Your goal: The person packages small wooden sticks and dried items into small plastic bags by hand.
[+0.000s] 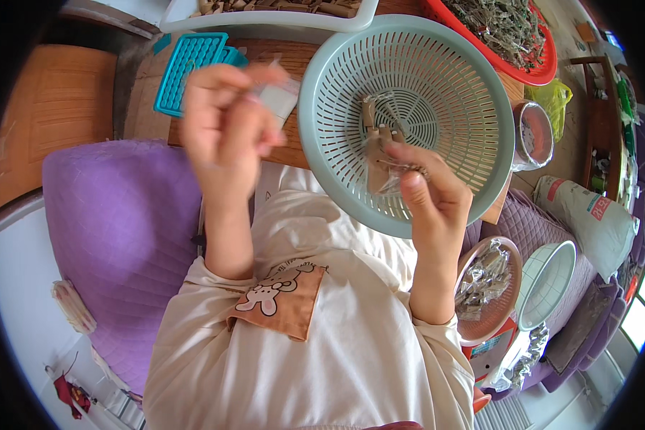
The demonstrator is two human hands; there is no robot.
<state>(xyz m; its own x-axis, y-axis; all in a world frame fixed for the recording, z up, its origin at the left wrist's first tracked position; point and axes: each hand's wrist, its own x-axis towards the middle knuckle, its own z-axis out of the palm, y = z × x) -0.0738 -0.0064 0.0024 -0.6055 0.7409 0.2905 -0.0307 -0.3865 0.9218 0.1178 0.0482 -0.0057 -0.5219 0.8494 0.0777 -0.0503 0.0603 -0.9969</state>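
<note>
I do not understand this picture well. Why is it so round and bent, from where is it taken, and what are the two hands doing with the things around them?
The picture comes from a wide camera worn on a person's head, looking down, so straight edges bend near the rim. No machine is here, only two bare hands. The left hand is raised and pinches a small clear packet; it is blurred. The right hand holds a clear bag with brownish pieces inside, in front of a pale green strainer basket. Nearby are a blue tray, a red basket of dried plants, a bowl of shiny packets and a purple cushion.
</note>
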